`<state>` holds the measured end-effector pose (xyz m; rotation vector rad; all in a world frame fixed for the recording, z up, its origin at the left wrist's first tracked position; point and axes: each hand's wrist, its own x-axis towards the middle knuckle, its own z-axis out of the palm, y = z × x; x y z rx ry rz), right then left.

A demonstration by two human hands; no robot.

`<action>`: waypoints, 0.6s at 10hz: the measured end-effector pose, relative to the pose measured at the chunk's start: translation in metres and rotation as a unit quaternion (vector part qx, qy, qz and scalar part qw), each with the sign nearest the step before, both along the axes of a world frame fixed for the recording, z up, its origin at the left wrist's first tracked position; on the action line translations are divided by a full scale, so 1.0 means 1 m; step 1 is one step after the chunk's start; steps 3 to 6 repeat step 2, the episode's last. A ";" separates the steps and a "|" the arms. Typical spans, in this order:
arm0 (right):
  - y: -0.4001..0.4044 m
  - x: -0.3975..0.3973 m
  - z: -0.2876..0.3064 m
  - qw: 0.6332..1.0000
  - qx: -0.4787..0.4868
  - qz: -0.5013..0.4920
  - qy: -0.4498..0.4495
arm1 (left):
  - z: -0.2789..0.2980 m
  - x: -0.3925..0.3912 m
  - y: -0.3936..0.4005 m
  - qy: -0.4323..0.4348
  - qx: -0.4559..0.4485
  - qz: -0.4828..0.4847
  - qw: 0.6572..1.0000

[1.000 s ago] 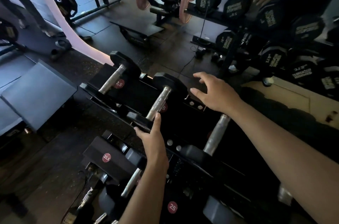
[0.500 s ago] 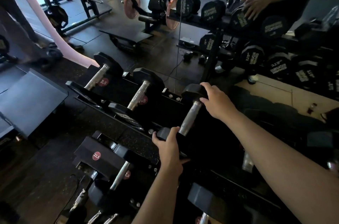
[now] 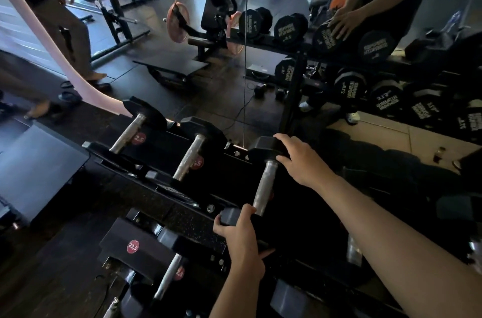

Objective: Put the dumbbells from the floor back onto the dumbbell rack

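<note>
A black hex dumbbell with a silver handle (image 3: 264, 184) lies across the top tier of the black dumbbell rack (image 3: 224, 174). My left hand (image 3: 241, 235) grips its near head. My right hand (image 3: 300, 158) rests over its far head, fingers curled on it. Two more dumbbells, one (image 3: 130, 132) at the left end and one (image 3: 191, 158) beside it, sit on the same tier by red 2,5 labels. On the lower tier lies another dumbbell (image 3: 167, 281) beside a red 22,5 label.
A mirror behind the rack reflects round dumbbells (image 3: 289, 28) and a person's hand. A flat bench pad (image 3: 34, 169) stands at the left. Another person's legs (image 3: 65, 38) are at the far left. A plate-loaded machine (image 3: 206, 23) stands behind.
Both hands have gone from reaching over the rack to holding the third dumbbell's two heads. The camera view has shifted to the right along the rack.
</note>
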<state>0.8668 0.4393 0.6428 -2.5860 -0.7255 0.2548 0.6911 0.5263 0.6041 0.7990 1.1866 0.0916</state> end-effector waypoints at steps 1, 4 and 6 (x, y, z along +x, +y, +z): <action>0.001 -0.004 -0.001 1.000 0.001 -0.009 0.012 | -0.004 0.000 0.003 0.007 0.022 -0.014 1.000; 0.001 -0.006 0.007 0.998 0.020 -0.036 0.039 | 0.000 0.002 0.009 0.009 0.097 -0.013 0.995; 0.001 -0.006 0.007 0.998 0.020 -0.036 0.039 | 0.000 0.002 0.009 0.009 0.097 -0.013 0.995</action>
